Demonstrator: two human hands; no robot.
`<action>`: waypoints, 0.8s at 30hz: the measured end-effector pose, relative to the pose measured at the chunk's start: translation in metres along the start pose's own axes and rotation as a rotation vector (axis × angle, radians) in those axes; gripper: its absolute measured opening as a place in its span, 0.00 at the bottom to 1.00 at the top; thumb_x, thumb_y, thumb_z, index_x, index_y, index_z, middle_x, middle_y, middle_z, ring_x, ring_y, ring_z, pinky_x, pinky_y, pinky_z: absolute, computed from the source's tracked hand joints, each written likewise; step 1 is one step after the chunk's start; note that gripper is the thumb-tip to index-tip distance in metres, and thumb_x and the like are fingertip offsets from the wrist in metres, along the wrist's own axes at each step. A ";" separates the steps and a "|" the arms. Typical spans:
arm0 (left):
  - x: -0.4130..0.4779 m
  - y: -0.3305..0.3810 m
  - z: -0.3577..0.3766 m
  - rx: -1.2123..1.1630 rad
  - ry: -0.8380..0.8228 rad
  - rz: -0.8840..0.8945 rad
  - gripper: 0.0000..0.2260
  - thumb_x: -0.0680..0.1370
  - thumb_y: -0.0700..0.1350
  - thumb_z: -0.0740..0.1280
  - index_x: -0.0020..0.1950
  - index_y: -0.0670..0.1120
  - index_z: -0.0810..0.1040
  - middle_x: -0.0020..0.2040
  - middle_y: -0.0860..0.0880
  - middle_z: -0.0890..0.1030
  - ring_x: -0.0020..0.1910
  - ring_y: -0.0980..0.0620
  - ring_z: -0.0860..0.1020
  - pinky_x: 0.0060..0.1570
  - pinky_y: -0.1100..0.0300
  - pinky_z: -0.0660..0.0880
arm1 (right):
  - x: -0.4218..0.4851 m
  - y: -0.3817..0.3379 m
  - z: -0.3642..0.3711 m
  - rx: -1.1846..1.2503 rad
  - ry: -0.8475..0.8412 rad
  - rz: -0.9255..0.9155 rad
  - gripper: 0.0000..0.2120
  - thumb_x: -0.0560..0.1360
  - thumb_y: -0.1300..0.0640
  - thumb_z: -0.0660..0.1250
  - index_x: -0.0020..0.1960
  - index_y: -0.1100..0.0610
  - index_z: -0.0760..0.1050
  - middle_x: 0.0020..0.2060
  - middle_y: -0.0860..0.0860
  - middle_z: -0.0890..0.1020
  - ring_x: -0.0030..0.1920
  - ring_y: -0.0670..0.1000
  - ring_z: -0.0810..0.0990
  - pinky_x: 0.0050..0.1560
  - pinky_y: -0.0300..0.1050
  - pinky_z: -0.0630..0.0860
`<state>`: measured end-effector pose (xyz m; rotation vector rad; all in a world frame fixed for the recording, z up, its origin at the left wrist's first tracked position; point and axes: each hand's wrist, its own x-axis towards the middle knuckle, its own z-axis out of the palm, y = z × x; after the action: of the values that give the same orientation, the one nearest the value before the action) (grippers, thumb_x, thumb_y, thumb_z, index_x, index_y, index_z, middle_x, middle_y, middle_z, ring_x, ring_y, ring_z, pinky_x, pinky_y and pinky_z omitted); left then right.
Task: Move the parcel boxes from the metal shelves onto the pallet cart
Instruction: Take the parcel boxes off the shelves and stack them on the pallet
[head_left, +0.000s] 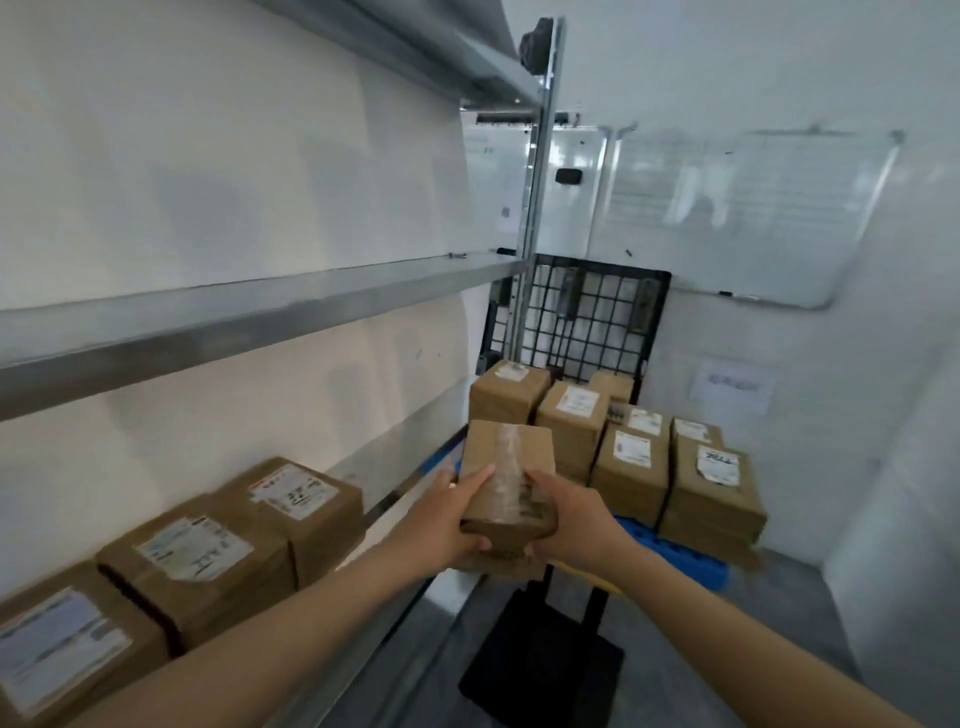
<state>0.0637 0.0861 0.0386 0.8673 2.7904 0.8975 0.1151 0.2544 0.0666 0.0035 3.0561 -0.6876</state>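
Three shelf parcels (202, 561) sit in a row on the lower metal shelf (384, 467) at my left. They touch side to side, and each has a white label on its upper face.

Ahead, the pallet cart (696, 564) shows a blue deck and a black mesh back panel (587, 322). On the deck stands a tight cluster of brown cart parcels (631, 467), several of them stacked two high and pressed against one another. The tallest stand nearest the mesh.

A held parcel (506, 467), brown cardboard with a strip of clear tape down its top, is up in the air. It is in front of the left side of the cluster and just right of the shelf's far end. I cannot tell whether it touches anything below.

- Left hand (447, 519): clamped on the parcel's near left edge, thumb lying on top, fingers curled beneath.
- Right hand (566, 514): clamped on the near right edge the same way, thumb on top.

Writing: every label I can see is white with dark print, too blurred to read. The nearest right cart parcel's label carries a large dark scrawl, which I also cannot read.

A whiteboard (753, 218) hangs on the right wall, well behind the cart.
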 end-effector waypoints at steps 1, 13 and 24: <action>0.014 0.013 0.012 -0.004 -0.014 0.023 0.37 0.73 0.47 0.70 0.76 0.55 0.52 0.69 0.45 0.61 0.66 0.47 0.67 0.65 0.56 0.67 | -0.002 0.019 -0.009 0.007 0.018 0.028 0.43 0.68 0.56 0.73 0.75 0.53 0.52 0.71 0.52 0.64 0.71 0.53 0.63 0.68 0.44 0.63; 0.168 0.092 0.101 -0.018 -0.180 0.215 0.36 0.74 0.46 0.70 0.76 0.55 0.53 0.69 0.48 0.61 0.68 0.48 0.64 0.66 0.57 0.66 | 0.023 0.172 -0.057 0.104 0.144 0.283 0.42 0.67 0.59 0.73 0.74 0.54 0.54 0.69 0.52 0.67 0.68 0.52 0.66 0.65 0.43 0.67; 0.351 0.104 0.132 -0.052 -0.251 0.351 0.37 0.73 0.45 0.71 0.75 0.54 0.54 0.73 0.48 0.59 0.70 0.47 0.64 0.69 0.53 0.64 | 0.135 0.258 -0.102 0.175 0.265 0.382 0.36 0.71 0.60 0.69 0.74 0.53 0.56 0.67 0.51 0.69 0.65 0.49 0.70 0.57 0.33 0.65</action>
<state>-0.1460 0.4136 0.0190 1.3840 2.4328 0.8284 -0.0195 0.5317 0.0473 0.7123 3.0748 -0.9827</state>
